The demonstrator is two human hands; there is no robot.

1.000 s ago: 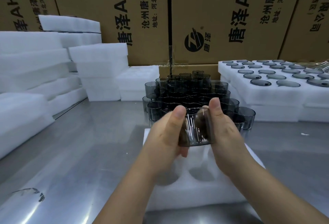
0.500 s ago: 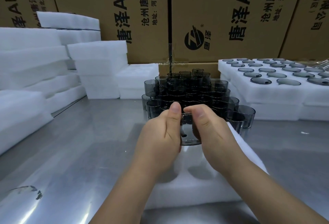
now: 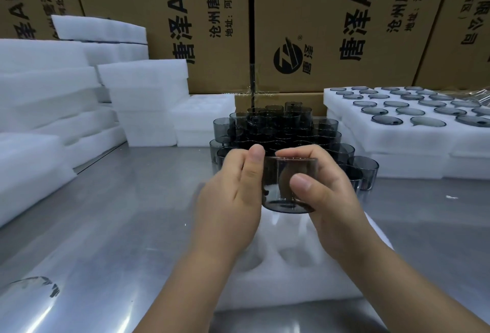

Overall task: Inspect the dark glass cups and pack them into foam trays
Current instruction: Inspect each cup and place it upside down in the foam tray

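A dark smoky glass cup is held upright between both hands above a white foam tray with round empty pockets. My left hand holds the cup's left side, thumb at the rim. My right hand grips its right side, thumb on the front wall and fingers over the rim. Behind the hands stands a stacked pile of dark glass cups on the steel table.
A filled foam tray with cups sunk in its pockets sits on a stack at the right. Stacks of white foam line the left and back. Cardboard boxes form the back wall. Bare steel table lies left of the tray.
The cup was tilted on its side a second ago; both hands have turned it upright, and the right thumb has moved from the rim to the front wall.
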